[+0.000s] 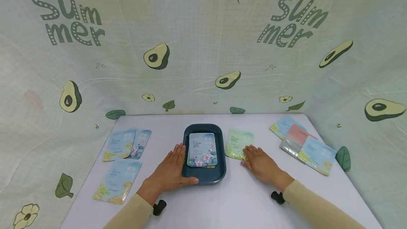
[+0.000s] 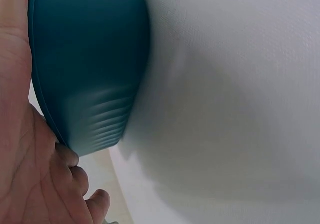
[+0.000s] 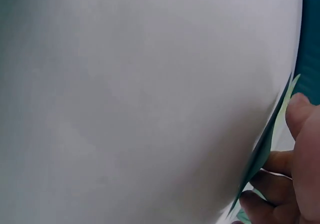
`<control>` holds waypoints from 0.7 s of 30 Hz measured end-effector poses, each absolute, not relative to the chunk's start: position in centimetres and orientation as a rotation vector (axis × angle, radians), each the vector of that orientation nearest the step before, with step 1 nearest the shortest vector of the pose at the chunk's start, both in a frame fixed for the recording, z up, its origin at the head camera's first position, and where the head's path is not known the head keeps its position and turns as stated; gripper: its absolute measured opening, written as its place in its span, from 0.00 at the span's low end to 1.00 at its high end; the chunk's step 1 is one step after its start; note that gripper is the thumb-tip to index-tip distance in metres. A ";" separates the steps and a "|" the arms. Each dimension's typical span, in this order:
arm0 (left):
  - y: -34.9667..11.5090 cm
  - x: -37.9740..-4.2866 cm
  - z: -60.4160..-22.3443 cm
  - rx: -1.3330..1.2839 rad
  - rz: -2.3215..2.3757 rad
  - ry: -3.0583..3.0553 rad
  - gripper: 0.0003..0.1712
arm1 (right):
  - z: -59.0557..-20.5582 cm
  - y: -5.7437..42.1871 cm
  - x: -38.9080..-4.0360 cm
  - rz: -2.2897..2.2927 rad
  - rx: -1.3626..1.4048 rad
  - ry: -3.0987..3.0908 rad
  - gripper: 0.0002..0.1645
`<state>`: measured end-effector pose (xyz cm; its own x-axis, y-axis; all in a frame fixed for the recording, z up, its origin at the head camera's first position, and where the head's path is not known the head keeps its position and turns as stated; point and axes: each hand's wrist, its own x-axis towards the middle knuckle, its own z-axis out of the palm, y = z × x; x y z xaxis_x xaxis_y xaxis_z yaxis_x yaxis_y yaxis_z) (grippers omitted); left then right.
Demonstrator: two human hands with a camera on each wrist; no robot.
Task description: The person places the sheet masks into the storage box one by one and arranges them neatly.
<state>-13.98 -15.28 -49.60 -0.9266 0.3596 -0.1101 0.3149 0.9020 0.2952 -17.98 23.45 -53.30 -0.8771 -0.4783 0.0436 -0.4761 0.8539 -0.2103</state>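
A dark blue-green tray (image 1: 208, 176) sits mid-table with a blue floral sheet mask packet (image 1: 201, 147) in it; a yellow-green edge shows underneath. My left hand (image 1: 170, 169) rests along the tray's left side, fingers straight and thumb at the front rim. In the left wrist view its palm lies against the tray wall (image 2: 90, 59). Right of the tray lies a green sheet mask packet (image 1: 238, 142). My right hand (image 1: 262, 165) holds its lower right corner between thumb and fingers. Seen from the right wrist, the packet's edge (image 3: 262, 146) bows up from the table.
On the left lie several blue packets (image 1: 117, 183), two of them overlapping. At the right, two blue packets (image 1: 318, 154) and a pink-and-silver packet (image 1: 294, 140) overlap. White cloth covers the table (image 1: 222, 207); a printed curtain (image 1: 190, 20) hangs behind.
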 end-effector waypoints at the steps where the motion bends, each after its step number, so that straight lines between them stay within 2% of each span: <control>1: -15.3 -14.0 -49.5 0.522 0.407 2.903 0.79 | -53.3 23.5 -18.1 -0.329 -0.786 3.028 0.35; 6: -15.3 -14.0 -49.4 0.528 0.415 2.890 0.78 | -53.2 23.8 -18.7 -0.275 -0.848 3.044 0.29; 10: -15.3 -14.1 -49.5 0.526 0.427 2.881 0.78 | -52.9 24.2 -18.9 -0.260 -0.885 3.005 0.29; 15: -15.3 -14.2 -49.7 0.529 0.419 2.881 0.79 | -51.9 24.2 -20.3 -0.278 -0.869 3.005 0.33; 21: -15.3 -14.3 -49.9 0.524 0.415 2.883 0.79 | -50.8 23.7 -24.8 -0.235 -0.804 3.085 0.43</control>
